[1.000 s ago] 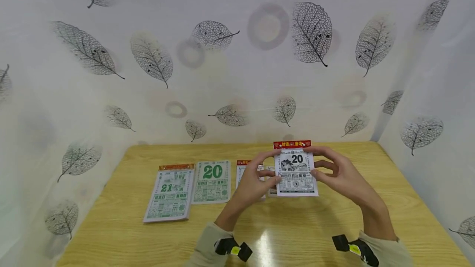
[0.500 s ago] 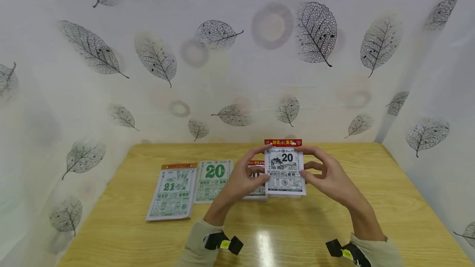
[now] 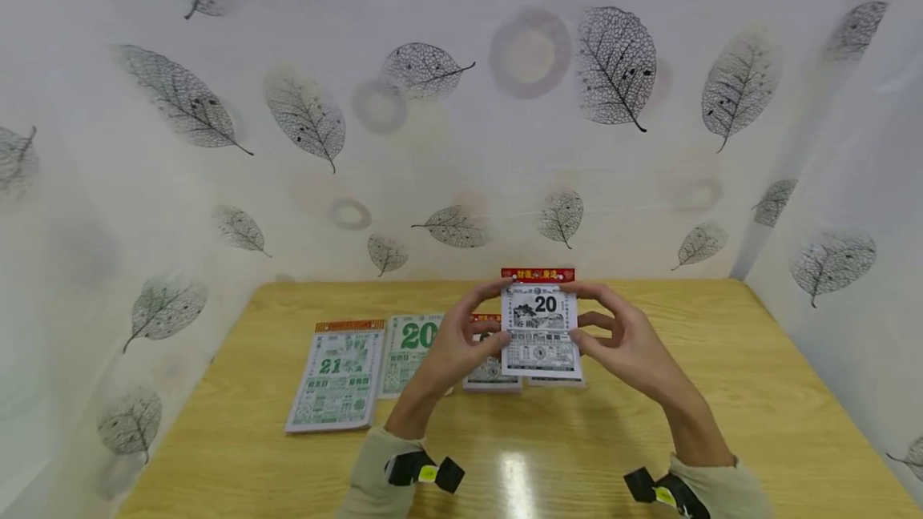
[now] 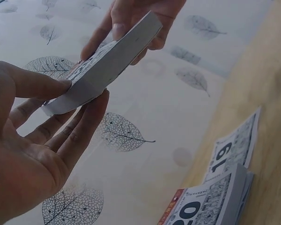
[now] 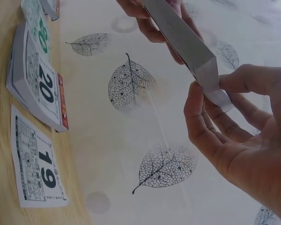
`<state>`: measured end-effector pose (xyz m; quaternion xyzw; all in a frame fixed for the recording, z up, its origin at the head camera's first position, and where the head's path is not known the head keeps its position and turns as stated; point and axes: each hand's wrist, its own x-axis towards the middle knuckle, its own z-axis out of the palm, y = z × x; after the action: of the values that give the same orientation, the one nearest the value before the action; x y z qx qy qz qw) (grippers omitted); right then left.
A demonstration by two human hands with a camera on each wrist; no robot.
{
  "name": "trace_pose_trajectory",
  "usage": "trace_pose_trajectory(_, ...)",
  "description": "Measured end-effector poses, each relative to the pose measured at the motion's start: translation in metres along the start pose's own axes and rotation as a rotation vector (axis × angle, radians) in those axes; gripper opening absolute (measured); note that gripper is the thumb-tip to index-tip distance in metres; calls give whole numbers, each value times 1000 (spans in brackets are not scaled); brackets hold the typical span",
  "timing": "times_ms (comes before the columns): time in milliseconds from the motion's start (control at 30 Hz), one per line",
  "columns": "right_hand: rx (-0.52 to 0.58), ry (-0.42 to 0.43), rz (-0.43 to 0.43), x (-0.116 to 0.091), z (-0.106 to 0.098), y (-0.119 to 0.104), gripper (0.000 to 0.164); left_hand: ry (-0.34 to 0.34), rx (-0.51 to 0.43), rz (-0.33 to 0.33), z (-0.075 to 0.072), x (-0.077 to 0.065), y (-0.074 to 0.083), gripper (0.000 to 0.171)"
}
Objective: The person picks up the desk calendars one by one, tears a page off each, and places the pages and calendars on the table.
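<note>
Both hands hold up a thick tear-off calendar (image 3: 539, 331) above the table, its page facing me. It has a red header strip and a large black 20. My left hand (image 3: 461, 339) pinches the left edge, thumb on the front and fingers behind, as the left wrist view shows. My right hand (image 5: 253, 131) pinches the opposite edge the same way. In both wrist views the white page block is seen edge-on. Below it on the table lie another red-topped calendar (image 3: 493, 379) reading 20 and a loose page (image 5: 37, 168) reading 19, both partly covered in the head view.
Farther left on the wooden table (image 3: 562, 447) lies a green-printed calendar (image 3: 336, 379) reading 21. Beside it is a loose green page (image 3: 404, 343) reading 20, partly behind my left hand. A pale leaf-patterned curtain (image 3: 461, 158) stands along the back and sides.
Both hands have carried the calendar leftward, still upright between them. It now overlaps the table calendar and the loose page differently, showing the page's bottom edge. The head view has shifted slightly.
</note>
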<state>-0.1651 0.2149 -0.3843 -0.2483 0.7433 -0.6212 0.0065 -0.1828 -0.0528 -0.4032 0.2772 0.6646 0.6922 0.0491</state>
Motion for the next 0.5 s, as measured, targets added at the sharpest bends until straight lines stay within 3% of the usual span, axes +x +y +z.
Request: trace_pose_trajectory(500,54,-16,-18,4,12,4,57,-65,-88,20,-12,0,-2,64)
